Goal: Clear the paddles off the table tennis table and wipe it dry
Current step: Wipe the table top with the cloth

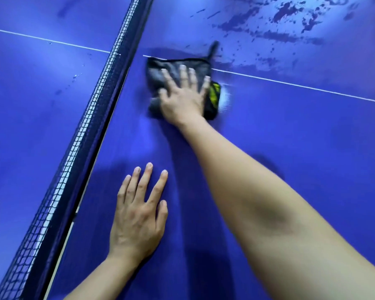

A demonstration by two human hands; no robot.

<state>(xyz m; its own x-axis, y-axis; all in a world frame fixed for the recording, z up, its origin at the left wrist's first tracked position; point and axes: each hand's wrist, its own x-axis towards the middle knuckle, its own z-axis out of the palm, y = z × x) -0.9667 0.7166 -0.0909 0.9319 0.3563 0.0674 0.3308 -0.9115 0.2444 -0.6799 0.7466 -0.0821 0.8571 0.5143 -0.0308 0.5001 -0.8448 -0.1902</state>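
My right hand (pixel 183 95) presses flat, fingers spread, on a dark grey cloth (pixel 160 71) with a yellow-green patch at its right side. The cloth lies on the blue table tennis table (pixel 290 137), over the white centre line (pixel 301 85), close to the net. Lower down, my left hand (pixel 139 211) rests flat on the table with its fingers apart and nothing in it. Dark wet patches (pixel 268 33) cover the far right of the table beyond the cloth. No paddles are in view.
The black net (pixel 89 118) runs diagonally from the top centre to the bottom left, just left of both hands. A few water drops (pixel 75 76) sit on the far half of the table across the net.
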